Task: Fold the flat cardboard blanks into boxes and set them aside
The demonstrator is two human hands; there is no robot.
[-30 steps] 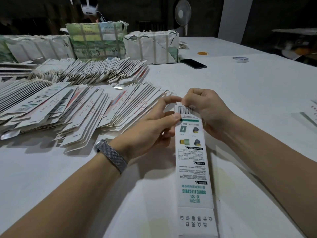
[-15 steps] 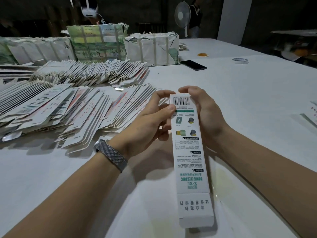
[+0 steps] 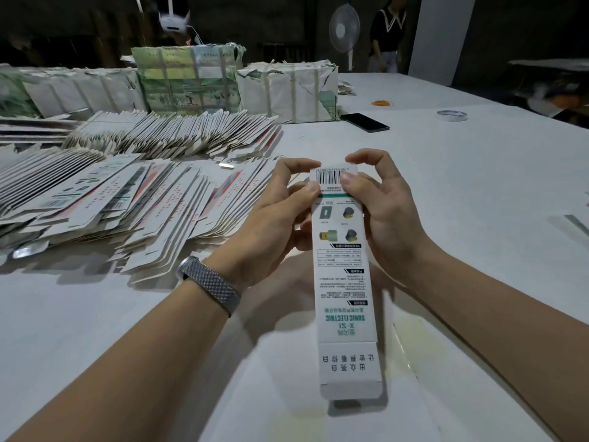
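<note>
Closing the far end of the box

The left hand [image 3: 274, 215] and the right hand [image 3: 379, 202] both pinch the barcode end of the long box [image 3: 344, 282], held above the counter [image 3: 478, 193]. I think the flap should be tucked squarely, with the thumbs pressing evenly; flat blanks [image 3: 134, 202] wait at the left.

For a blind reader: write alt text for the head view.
Both hands, left hand and right hand, hold the far barcode end of a long white box above a white table. Fanned flat blanks lie to the left, wrapped bundles behind them.
</note>
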